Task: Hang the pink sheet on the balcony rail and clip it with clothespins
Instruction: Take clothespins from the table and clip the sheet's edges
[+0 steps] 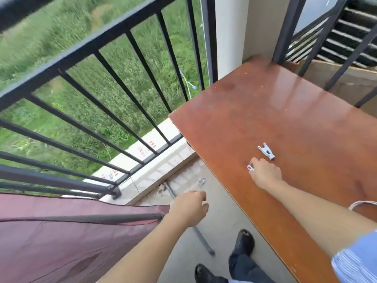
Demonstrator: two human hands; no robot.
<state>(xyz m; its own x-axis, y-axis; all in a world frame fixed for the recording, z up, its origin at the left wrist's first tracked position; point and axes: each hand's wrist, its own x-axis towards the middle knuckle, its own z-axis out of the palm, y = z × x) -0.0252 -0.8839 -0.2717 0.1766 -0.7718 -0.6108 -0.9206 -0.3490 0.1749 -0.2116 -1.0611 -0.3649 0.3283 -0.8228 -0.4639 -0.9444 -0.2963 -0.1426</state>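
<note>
The pink sheet hangs at the lower left, draped over a dark bar. The black balcony rail runs across the upper left. My left hand hovers just right of the sheet's edge with its fingers curled and nothing in it. My right hand rests on the brown table, fingers closed on a white clothespin that sticks out on the hand's left side. A second white clothespin lies on the table just beyond that hand.
A grey metal rod lies on the concrete floor between table and rail. My black shoes stand below. A crumpled scrap sits by the low tiled ledge. A white cord lies at the table's right edge.
</note>
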